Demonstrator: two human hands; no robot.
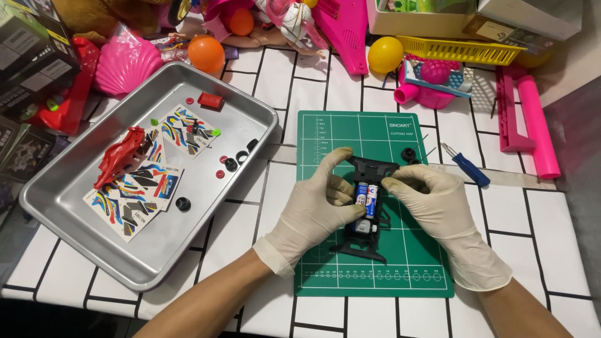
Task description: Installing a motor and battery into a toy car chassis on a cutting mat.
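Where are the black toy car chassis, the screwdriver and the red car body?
black toy car chassis [369, 168]: head view, on its front bumper.
screwdriver [471, 169]: head view, on its blue handle.
red car body [120, 156]: head view, on its middle.

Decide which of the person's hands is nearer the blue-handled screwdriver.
Right. The right hand lies just left of the blue-handled screwdriver; the left hand is farther, across the black toy car chassis.

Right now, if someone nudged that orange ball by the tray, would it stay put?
Probably not. The orange ball looks round and smooth, so it would likely roll across the flat table. The tray rim and the pink shell beside it might stop it.
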